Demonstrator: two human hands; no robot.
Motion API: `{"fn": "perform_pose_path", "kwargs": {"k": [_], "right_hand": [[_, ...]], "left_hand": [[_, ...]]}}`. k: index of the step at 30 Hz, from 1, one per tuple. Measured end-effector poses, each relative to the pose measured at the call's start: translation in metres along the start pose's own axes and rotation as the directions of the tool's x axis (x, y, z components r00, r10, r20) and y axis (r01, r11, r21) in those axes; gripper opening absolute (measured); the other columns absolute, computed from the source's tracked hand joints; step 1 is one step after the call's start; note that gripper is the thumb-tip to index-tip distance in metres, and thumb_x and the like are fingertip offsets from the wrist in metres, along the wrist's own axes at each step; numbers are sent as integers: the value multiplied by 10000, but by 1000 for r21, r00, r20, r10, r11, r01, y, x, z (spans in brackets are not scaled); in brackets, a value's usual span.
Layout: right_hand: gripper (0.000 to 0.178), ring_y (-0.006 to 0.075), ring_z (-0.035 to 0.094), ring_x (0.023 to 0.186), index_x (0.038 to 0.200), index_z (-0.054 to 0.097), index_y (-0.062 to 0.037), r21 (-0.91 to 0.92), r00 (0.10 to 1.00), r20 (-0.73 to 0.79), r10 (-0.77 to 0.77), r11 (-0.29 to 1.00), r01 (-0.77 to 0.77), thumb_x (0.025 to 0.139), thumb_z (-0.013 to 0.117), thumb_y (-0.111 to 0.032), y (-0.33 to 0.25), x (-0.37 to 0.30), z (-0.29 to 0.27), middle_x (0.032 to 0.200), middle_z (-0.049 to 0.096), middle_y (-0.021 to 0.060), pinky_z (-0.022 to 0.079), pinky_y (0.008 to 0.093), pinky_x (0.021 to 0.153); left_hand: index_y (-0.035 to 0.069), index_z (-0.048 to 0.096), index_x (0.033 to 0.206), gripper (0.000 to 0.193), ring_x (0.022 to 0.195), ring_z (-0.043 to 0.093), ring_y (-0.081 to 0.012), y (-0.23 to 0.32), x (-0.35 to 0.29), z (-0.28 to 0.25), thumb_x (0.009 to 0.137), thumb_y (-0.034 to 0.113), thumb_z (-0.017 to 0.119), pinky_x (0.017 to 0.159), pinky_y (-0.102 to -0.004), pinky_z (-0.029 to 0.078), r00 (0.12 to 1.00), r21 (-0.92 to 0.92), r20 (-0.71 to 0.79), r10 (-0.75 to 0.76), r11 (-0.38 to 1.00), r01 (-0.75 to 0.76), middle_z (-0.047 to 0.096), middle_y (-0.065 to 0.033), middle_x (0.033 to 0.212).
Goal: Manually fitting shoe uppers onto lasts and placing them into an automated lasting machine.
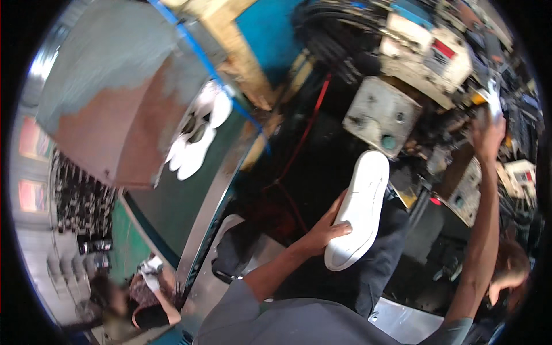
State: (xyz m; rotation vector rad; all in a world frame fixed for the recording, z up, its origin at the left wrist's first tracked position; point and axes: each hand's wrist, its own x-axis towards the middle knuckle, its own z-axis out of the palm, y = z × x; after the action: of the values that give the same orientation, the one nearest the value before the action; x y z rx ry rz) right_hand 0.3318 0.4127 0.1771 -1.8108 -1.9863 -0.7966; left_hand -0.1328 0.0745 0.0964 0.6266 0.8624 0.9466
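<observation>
A white shoe (357, 215) is in my left hand (329, 231), upright in front of my lap with a broad, smooth white face toward me. The thumb lies over its edge and the other fingers are hidden behind it. My right arm stretches far out to the right, where my right hand (489, 138) is at a cluttered machine. A pale, shiny thing (494, 99) is at its fingertips. Blur hides how those fingers are set and whether they grip it.
More white shoes (195, 144) sit on a dark green conveyor (187, 198) at left, beneath a grey and brown hood (115, 98). A machine with a pale box (382, 115) and cables stands ahead and right. Another person (152, 299) works at lower left; someone else (510, 264) is at right.
</observation>
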Motion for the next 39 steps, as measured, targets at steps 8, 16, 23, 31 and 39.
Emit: {"fn": "perform_pose_path", "kwargs": {"k": [8, 16, 23, 31, 39], "right_hand": [[731, 521, 319, 1615, 1710, 460, -217, 126, 996, 66, 55, 990, -63, 1067, 679, -486, 37, 13, 8, 1717, 379, 354, 253, 592, 1320], [531, 391, 454, 1585, 1634, 537, -86, 326, 955, 225, -191, 939, 111, 1112, 632, -107, -42, -221, -101, 1721, 442, 215, 457, 489, 1232], [406, 214, 738, 974, 1379, 701, 85, 405, 700, 687, 198, 695, -594, 1110, 682, -217, -34, -433, -177, 1027, 790, 114, 581, 354, 918], [341, 237, 668, 549, 1168, 721, 18, -684, -594, 675, 437, 71, -726, 1062, 711, -306, 9, -702, -401, 945, 764, 168, 555, 381, 480], [795, 477, 760, 999, 1623, 486, -9, -775, -849, 526, -48, -439, -455, 993, 767, -404, -259, -825, -593, 1308, 692, 386, 649, 525, 771]], "left_hand": [[115, 323, 1746, 1016, 1410, 577, -294, 13, -103, -123, 882, 255, 838, 1191, -481, 482, 860, -52, -497, 113, 986, -159, 558, -145, 1580], [83, 155, 1764, 1091, 1308, 664, -471, 48, -303, -346, 928, 231, 841, 1113, -522, 553, 318, 574, -815, 483, 601, 557, 642, -318, 1426], [-13, 704, 1366, 453, 1309, 686, -433, 80, -260, -388, 933, 104, 637, 1099, -525, 554, 578, 807, -535, 617, 170, 566, 708, -271, 1415], [15, 682, 1435, 409, 1270, 689, -405, -22, -21, -67, 1029, 57, 654, 1093, -469, 542, 884, 796, 319, 342, 409, -446, 718, -245, 1347], [-57, 703, 1366, 371, 1251, 674, -453, -129, 54, 65, 1004, 9, 651, 1112, -497, 522, 754, 725, 655, -43, 317, -612, 716, -278, 1337]]}}
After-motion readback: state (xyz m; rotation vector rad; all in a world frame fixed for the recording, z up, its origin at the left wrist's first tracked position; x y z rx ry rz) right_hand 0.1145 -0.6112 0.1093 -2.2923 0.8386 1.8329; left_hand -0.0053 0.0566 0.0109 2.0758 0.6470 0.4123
